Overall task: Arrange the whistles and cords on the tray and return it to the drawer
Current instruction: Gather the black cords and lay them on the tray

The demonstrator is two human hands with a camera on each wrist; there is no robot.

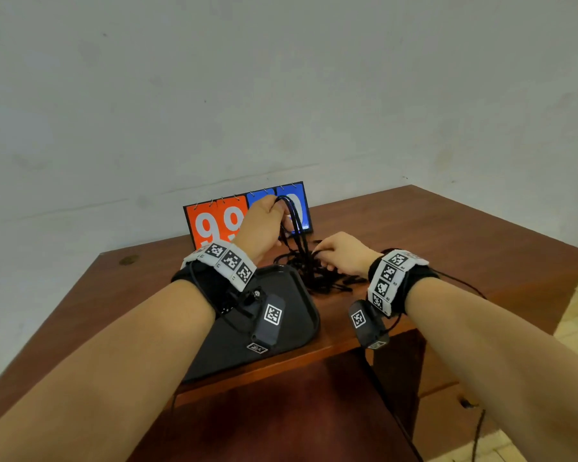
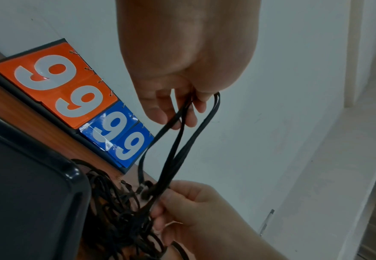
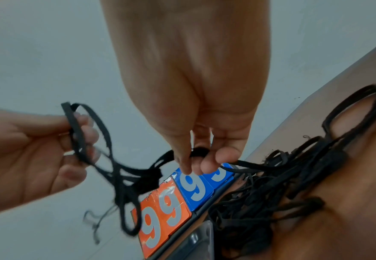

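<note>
A tangled pile of black cords [image 1: 317,275] lies on the brown desk, right of a dark, bare tray [image 1: 297,335]. My left hand [image 1: 276,208] is raised above the pile and grips several cord loops [image 2: 182,140] that hang down to it. My right hand [image 1: 321,258] is low at the pile and pinches the same strands between thumb and fingers [image 3: 196,161]. In the right wrist view my left hand [image 3: 78,133] has the loops over its curled fingers. I cannot make out any whistle in the tangle.
A flip scoreboard [image 1: 221,225] with orange and blue 9s stands against the white wall behind the cords. The tray rim [image 2: 71,174] almost touches the pile. A darker brown surface [image 1: 281,418] shows below the desk's front edge.
</note>
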